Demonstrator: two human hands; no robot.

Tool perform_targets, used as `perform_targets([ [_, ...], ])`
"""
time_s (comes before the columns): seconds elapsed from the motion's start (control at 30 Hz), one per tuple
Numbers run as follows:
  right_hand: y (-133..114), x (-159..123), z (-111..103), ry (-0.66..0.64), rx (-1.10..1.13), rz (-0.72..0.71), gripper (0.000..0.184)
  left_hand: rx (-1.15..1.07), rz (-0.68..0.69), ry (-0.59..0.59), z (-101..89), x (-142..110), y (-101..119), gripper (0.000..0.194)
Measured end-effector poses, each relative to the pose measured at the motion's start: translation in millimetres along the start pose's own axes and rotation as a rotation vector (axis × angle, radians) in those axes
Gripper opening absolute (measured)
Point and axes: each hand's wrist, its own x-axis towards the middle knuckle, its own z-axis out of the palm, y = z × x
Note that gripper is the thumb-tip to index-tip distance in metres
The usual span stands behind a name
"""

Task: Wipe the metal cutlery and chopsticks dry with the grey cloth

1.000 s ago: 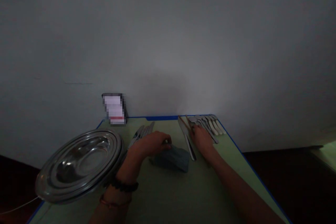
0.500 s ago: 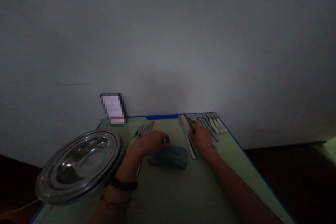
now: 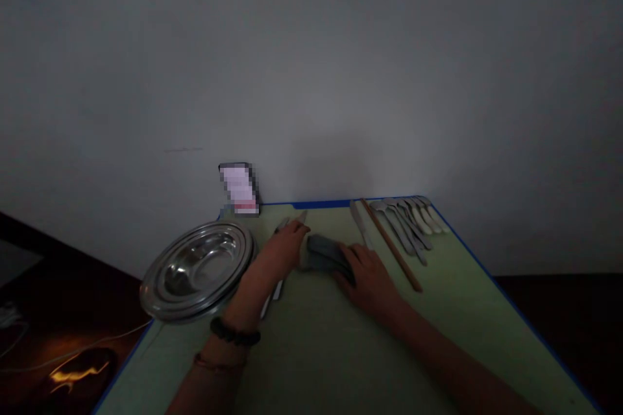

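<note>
A folded grey-blue cloth point(image 3: 324, 254) is between my two hands, low over the middle of the table. At its left end is my left hand point(image 3: 287, 243), closed on the cloth's edge, its fingers partly hidden. My right hand point(image 3: 367, 275) grips the right end, fingers bent over it. Under and beside my left hand lie several table knives point(image 3: 278, 290), partly covered by the arm. Beyond my right hand, a single table knife point(image 3: 360, 220) and a brown wooden chopstick point(image 3: 393, 246), perhaps a pair, lie side by side.
Several metal spoons point(image 3: 396, 227) and some with white handles point(image 3: 428, 224) lie at the back right. Stacked steel plates point(image 3: 243, 253) stand on the left. A phone point(image 3: 239, 188) leans against the wall point(image 3: 331, 78). The green table point(image 3: 350, 356) has a blue edge.
My right hand has left the chopstick area and taken hold of the cloth's right end. The chopstick now lies farther from the knife, angled toward me. The view has shifted left.
</note>
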Motion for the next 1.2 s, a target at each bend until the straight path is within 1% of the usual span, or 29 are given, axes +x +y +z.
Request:
perform_targets([
  [0.07, 0, -7, 5, -0.015, -0.084, 0.001, 0.045, 0.05, -0.06, 0.025, 11.2, -13, 4, 0.05],
  [0.17, 0, -11, 9, -0.016, -0.112, -0.001, 0.029, 0.11, -0.135, 0.064, 33.1, -31, 9, 0.041],
  [0.27, -1, -9, 12, -0.003, -0.054, 0.006, 0.023, 0.144, -0.166, 0.076, 51.0, -46, 12, 0.048],
  [0.33, -1, -8, 15, 0.0, -0.025, -0.009, 0.022, 0.149, -0.159, 0.079, 56.9, -52, 11, 0.051],
  [0.43, -1, -7, 19, 0.001, -0.028, -0.034, 0.022, 0.158, -0.141, 0.133, 58.4, -54, 7, 0.052],
  [0.5, -1, -8, 22, 0.007, -0.031, -0.044, 0.021, 0.173, -0.167, 0.162, 57.7, -52, 3, 0.054],
  [0.53, 0, -8, 23, 0.01, -0.033, -0.051, 0.021, 0.179, -0.189, 0.158, 57.3, -51, 1, 0.056],
  [0.6, 0, -8, 24, 0.016, -0.041, -0.066, 0.021, 0.182, -0.221, 0.111, 56.7, -49, -2, 0.058],
  [0.67, 0, -8, 25, 0.02, -0.054, -0.071, 0.022, 0.186, -0.217, 0.072, 56.1, -48, -5, 0.054],
  [0.7, 0, -8, 25, 0.019, -0.058, -0.071, 0.022, 0.197, -0.208, 0.075, 55.8, -48, -6, 0.05],
  [0.77, -1, -8, 25, 0.008, -0.065, -0.065, 0.022, 0.229, -0.189, 0.115, 55.2, -49, -7, 0.044],
  [0.83, -3, -7, 23, -0.008, -0.07, -0.054, 0.022, 0.253, -0.176, 0.155, 54.9, -50, -7, 0.042],
  [0.97, -4, -6, 21, -0.029, -0.078, -0.041, 0.024, 0.263, -0.166, 0.168, 53.4, -49, -6, 0.042],
  [1.1, -5, -6, 20, -0.04, -0.074, -0.045, 0.024, 0.327, -0.158, 0.134, 48.1, -47, -3, 0.039],
  [1.2, -4, -5, 21, -0.046, -0.052, -0.042, 0.023, 0.331, -0.154, 0.049, 44.2, -45, 2, 0.042],
])
